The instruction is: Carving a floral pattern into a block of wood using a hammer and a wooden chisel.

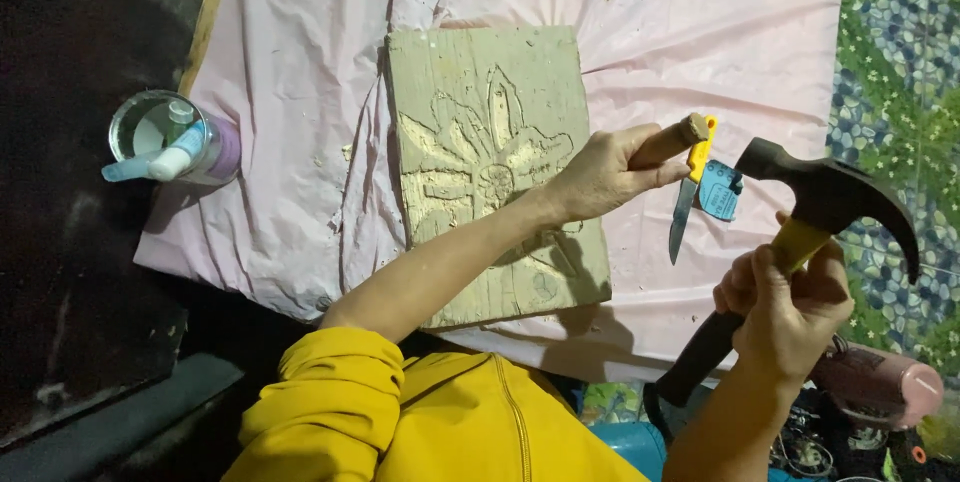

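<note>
Yellow sleeve (400, 412) nearest; right hand (785, 307) grips the head-heavy hammer (825, 202) mid-handle; left hand (600, 174) clasps a stiff chisel (672, 142) over the rigid carved board (490, 162).

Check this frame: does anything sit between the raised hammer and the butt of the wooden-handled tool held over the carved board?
Nothing visible does. The right hand holds the hammer up beside the tool's wooden handle, gripped by the left hand over the carved board. The yellow-handled knife lies flat on the pink sheet beneath that gap.
</note>
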